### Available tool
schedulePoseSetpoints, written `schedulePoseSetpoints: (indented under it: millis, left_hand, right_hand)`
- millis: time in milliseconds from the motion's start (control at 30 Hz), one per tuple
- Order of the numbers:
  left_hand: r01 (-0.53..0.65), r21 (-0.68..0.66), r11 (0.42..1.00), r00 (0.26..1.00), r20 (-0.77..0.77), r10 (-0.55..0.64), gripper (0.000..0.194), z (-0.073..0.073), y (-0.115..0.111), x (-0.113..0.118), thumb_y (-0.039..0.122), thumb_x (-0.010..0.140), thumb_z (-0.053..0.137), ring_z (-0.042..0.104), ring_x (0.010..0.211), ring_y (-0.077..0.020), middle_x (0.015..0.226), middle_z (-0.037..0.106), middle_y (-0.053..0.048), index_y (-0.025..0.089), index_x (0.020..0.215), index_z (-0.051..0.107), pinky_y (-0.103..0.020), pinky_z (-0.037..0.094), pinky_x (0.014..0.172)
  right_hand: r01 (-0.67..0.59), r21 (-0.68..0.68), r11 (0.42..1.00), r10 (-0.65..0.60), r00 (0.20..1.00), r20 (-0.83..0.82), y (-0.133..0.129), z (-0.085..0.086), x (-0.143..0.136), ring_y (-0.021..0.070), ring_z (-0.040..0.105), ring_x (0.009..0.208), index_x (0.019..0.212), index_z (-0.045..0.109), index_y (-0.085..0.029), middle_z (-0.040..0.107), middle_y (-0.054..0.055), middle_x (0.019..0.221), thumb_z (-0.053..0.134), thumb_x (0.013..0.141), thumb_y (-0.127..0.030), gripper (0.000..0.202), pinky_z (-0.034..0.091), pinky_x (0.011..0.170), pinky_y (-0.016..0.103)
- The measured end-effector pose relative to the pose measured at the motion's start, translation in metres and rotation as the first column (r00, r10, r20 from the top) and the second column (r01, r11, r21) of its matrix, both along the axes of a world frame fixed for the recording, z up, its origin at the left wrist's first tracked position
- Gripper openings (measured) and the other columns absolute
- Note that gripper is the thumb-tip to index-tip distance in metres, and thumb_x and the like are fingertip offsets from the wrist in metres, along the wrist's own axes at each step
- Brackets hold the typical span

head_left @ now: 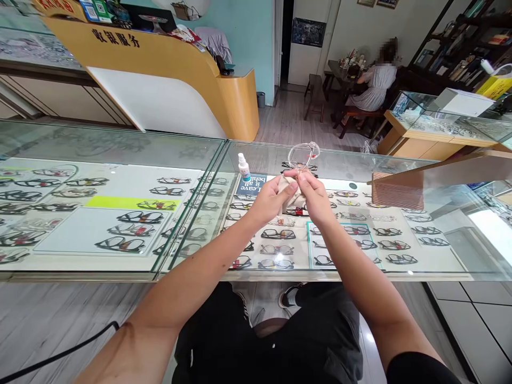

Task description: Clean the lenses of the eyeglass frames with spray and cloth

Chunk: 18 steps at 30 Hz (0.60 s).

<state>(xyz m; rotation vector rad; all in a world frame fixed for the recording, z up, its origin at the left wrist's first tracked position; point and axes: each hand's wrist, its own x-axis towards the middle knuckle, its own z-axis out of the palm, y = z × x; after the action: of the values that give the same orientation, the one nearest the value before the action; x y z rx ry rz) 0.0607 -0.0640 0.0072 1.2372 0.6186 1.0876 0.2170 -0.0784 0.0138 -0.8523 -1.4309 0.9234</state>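
Above the glass counter, my left hand (pixel 272 198) is closed on a beige cloth (pixel 293 196), its fingers wrapped round the folds. Fingers of my right hand (pixel 315 194) pinch the cloth's other side, touching a pair of clear-framed glasses (pixel 303 156) whose round rims stick up beyond the fingertips. Part of the glasses is hidden by the hands and cloth. To the left of the hands, a small white spray bottle (pixel 244 167) with a blue base stands upright on the glass.
Rows of eyeglasses (pixel 278 234) lie inside the glass counter (pixel 192 213). A wooden board (pixel 440 173) and woven brown block (pixel 398 190) are at the right. Behind stand a curved cashier desk (pixel 238 104) and a seated person (pixel 376 85) at a table.
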Motion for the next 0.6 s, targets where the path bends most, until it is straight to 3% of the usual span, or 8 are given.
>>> schedulePoseSetpoints:
  millis: [167,300,467,600]
  left_hand:
    - [-0.048,0.029,0.998,0.998,0.039,0.047,0.06,-0.001,0.002,-0.001,0.074,0.088,0.081,0.064,0.075,-0.0138,0.079,0.07,0.0,0.016,0.104,0.075,-0.027,0.051,0.075]
    - [-0.002,-0.004,1.0,0.998,0.068,0.003,0.059,-0.003,0.002,-0.001,0.072,0.086,0.084,0.067,0.082,-0.0165,0.081,0.071,-0.001,0.016,0.101,0.074,-0.028,0.053,0.077]
    - [-0.04,-0.075,0.996,0.995,0.093,0.047,0.064,0.0,0.001,0.002,0.069,0.077,0.093,0.06,0.066,-0.0105,0.078,0.069,0.001,0.016,0.106,0.071,-0.024,0.047,0.063]
    - [-0.134,-0.034,0.99,0.987,0.08,0.136,0.063,0.002,0.001,0.002,0.073,0.079,0.089,0.057,0.064,-0.0097,0.076,0.068,0.001,0.017,0.1,0.071,-0.023,0.046,0.06]
  right_hand:
    - [0.019,0.064,0.998,-0.019,1.0,-0.005,-0.003,0.002,0.0,0.0273,0.065,0.124,0.114,0.088,-0.033,0.075,0.005,0.119,0.062,0.106,-0.065,0.042,0.048,0.119,0.047]
    - [0.008,0.032,0.999,-0.005,0.996,-0.092,0.0,-0.002,0.004,0.0272,0.067,0.123,0.119,0.088,-0.033,0.074,0.005,0.125,0.064,0.106,-0.06,0.038,0.049,0.118,0.048]
    - [0.016,0.095,0.995,-0.022,0.998,0.058,-0.006,0.0,-0.004,0.0285,0.062,0.129,0.12,0.087,-0.033,0.077,0.007,0.125,0.06,0.107,-0.063,0.043,0.047,0.12,0.051]
    - [0.041,0.128,0.991,-0.06,0.988,0.145,-0.012,0.003,-0.011,0.0282,0.062,0.131,0.132,0.083,-0.034,0.074,0.008,0.132,0.055,0.108,-0.067,0.05,0.048,0.121,0.051]
